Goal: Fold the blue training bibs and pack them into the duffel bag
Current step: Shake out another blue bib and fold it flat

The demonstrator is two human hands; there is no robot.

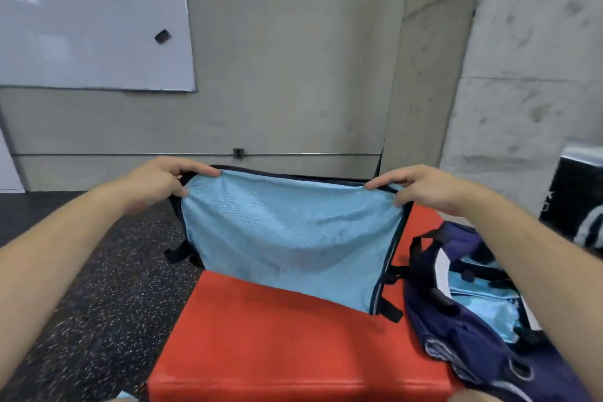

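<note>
Left hand [158,183], right hand [424,189]: both bare. Forearms [65,258] bare, uncovered to frame edge.

Two hands are showing, the left hand [156,183] and the right hand [424,189], both pinching one light-blue bib [287,232]. One navy duffel bag [456,336] is lying at the right on one red padded block [277,352]. The folded blue bibs [483,300] inside it are lying too bunched to count. One whiteboard [91,16] is hanging far left, carrying one small black object [162,36].

No text can be read. The black box [576,186] at the right edge of the frame carries pale marks — cut off and too blurred to make out as letters.
</note>
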